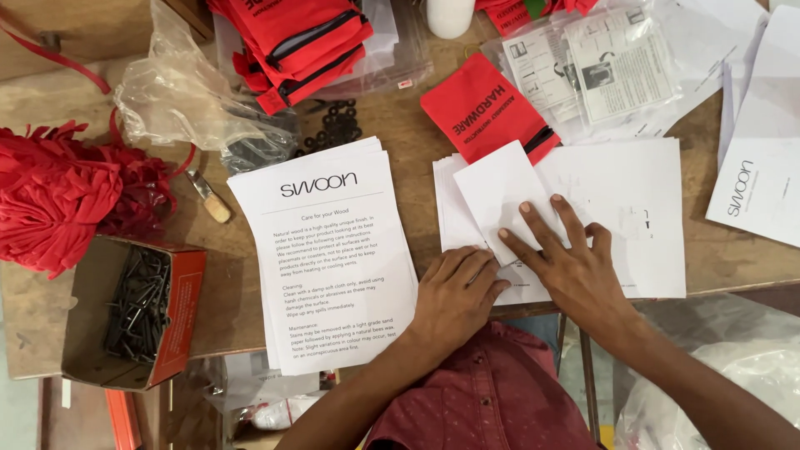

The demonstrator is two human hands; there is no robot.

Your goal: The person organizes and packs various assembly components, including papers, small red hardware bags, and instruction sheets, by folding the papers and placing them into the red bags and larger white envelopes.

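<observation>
Head view, looking down on a wooden table (400,125): the left hand (454,296) lies knuckles-up at the table's near edge, fingers curled and held together, their tips pressed on the lower left corner of a folded white sheet (498,193). The right hand (569,262) lies flat just beside it, fingers spread — the tips bearing on the folded sheet's lower right part, the palm over the paper beneath. Neither hand pinches anything; both press down. The folded sheet sits tilted on top of a stack of white papers (633,208) at the right of the table's near edge. To the left of that stack, close but apart, lies a pile of printed care leaflets (329,250), fanned slightly. Above the folded sheet, touching its upper edge, rests a red fabric pouch (487,108); more red pouches (300,42) are stacked at the far side. At far left lies a bundle of red fabric (54,192), and below it an open cardboard box of dark metal keys (137,308) — the box overhangs the table's near edge. A clear plastic bag (179,100) lies crumpled near the leaflets.
</observation>
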